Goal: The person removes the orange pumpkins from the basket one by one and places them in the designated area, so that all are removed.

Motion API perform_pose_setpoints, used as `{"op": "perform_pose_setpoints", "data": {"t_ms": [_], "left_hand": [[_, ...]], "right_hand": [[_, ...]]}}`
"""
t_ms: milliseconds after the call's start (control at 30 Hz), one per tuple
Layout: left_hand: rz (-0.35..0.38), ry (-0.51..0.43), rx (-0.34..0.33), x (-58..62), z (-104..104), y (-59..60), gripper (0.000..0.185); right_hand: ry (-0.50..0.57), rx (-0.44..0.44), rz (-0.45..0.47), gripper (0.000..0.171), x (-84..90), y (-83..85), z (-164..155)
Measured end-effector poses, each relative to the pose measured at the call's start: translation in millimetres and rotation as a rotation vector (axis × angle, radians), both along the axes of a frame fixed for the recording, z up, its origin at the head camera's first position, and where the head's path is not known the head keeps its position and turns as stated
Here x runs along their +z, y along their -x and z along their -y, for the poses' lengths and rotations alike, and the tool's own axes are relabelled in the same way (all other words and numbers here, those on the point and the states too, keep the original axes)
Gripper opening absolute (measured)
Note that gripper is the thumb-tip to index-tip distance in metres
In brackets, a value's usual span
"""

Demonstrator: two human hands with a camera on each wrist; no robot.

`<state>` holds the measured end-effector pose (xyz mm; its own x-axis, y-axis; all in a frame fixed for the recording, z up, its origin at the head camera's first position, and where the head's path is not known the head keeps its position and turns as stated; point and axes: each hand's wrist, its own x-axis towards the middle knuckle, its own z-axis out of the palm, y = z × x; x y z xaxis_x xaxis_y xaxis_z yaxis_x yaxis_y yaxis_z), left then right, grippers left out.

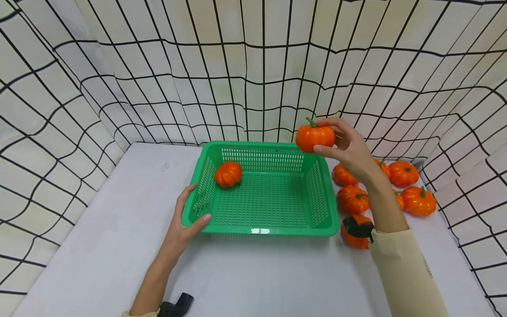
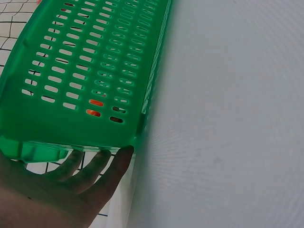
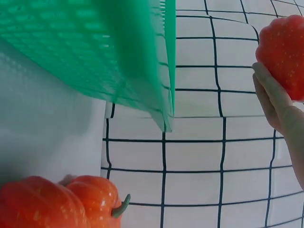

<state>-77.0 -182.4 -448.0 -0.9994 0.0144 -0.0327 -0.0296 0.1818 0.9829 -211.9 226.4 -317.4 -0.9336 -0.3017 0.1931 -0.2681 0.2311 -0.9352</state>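
Note:
My right hand (image 1: 344, 143) holds a small orange pumpkin (image 1: 313, 138) with a green stem, raised over the far right corner of a green plastic basket (image 1: 259, 230). In the right wrist view the same pumpkin (image 3: 285, 57) shows at the right, fingers against its side. At the basket's left end, my left hand (image 1: 183, 226) grips the rim, thumb over the near-left corner. The left wrist view has that hand's fingers (image 2: 111, 173) spread along the end wall. Inside the basket, a second pumpkin (image 1: 228, 174) lies at the back left.
Several more pumpkins (image 1: 418, 201) lie on the white table (image 1: 253, 277) right of the basket, partly hidden by the right forearm. White walls with black netting (image 1: 253, 79) close in the back and both sides. Dark straps with small devices (image 1: 176, 306) sit at the wrists.

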Motion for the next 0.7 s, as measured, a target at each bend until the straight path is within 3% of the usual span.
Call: {"op": "perform_pose_setpoints", "data": {"t_ms": [333,533,700], "left_hand": [[-0.003,-0.004,0.004,-0.2,0.1,1.1,0.084],[-0.005,-0.001,0.004,-0.1,0.5,0.3,0.084],[-0.004,-0.003,0.004,0.5,0.2,-0.2,0.084]], "right_hand": [[0.125,-0.038,-0.039,0.044,-4.2,-17.6,-27.5],[0.082,-0.077,-0.050,0.046,-10.4,-30.5,-39.0],[-0.023,-0.127,-0.053,0.049,-12.8,-42.3,-44.5]]}}
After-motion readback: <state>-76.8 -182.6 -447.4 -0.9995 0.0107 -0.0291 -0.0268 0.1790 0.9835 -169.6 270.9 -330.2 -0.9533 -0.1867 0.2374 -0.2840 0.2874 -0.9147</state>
